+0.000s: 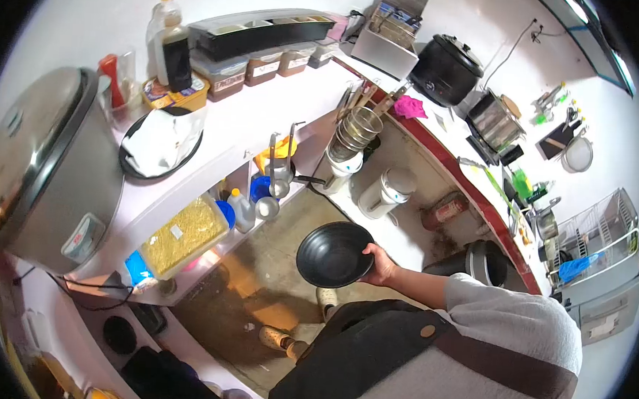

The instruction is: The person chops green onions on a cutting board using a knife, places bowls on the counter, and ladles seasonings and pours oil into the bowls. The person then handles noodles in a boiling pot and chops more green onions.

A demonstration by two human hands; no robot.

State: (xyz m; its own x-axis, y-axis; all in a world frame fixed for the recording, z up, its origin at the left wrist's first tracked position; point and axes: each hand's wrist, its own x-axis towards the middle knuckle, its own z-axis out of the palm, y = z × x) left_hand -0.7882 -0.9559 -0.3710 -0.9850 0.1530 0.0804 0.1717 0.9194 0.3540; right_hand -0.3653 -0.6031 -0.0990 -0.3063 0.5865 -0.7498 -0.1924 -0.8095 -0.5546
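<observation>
Bowl (332, 254), black, its inside facing up, was held above the floor (213, 317) by the right hand (380, 265), thumb at the rim; the left hand's grip could not be told. One tub (196, 253) held something yellow, a bottle (176, 60) dark liquid, a dish (135, 168) something white.

The right arm (418, 283), bare below a short grey fabric sleeve (478, 295), extends from the shoulder, its forearm running almost straight into the wrist. The right hand (380, 266) is curled in a grip, thumb uppermost, the other fingers mostly hidden beneath.
</observation>
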